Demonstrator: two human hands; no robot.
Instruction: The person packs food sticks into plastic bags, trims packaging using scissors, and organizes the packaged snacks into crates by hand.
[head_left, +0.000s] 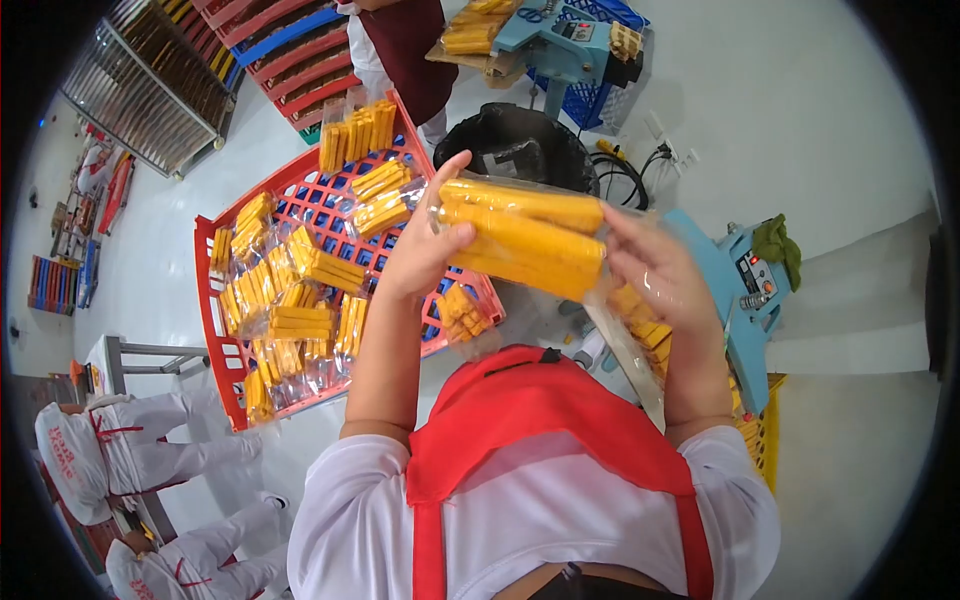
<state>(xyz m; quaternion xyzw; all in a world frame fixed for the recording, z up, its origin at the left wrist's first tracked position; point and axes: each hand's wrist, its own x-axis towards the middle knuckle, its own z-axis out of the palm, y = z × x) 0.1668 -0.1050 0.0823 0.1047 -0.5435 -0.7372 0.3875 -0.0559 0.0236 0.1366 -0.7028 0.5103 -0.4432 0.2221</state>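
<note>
A see-through plastic pack of long yellow sticks (pixel 525 235) is held up in front of my red apron. My left hand (pixel 425 245) is closed on its left end, thumb on the near face and fingers behind. At the other end, my right hand (pixel 650 265) pinches the plastic; it is slightly blurred. To the left is a red plastic crate (pixel 205 290) holding several similar yellow packs (pixel 300 320). Below my right hand, more yellow sticks (pixel 650 340) lie on a pale tray, partly hidden by the arm.
A blue machine (pixel 750 300) with a green cloth stands at the right, another blue machine (pixel 560 45) at the top. A black-lined bin (pixel 515 150) sits beyond the pack, near cables (pixel 635 170). Stacked red trays (pixel 290 60) and a person in a maroon apron (pixel 405 50) are at the top.
</note>
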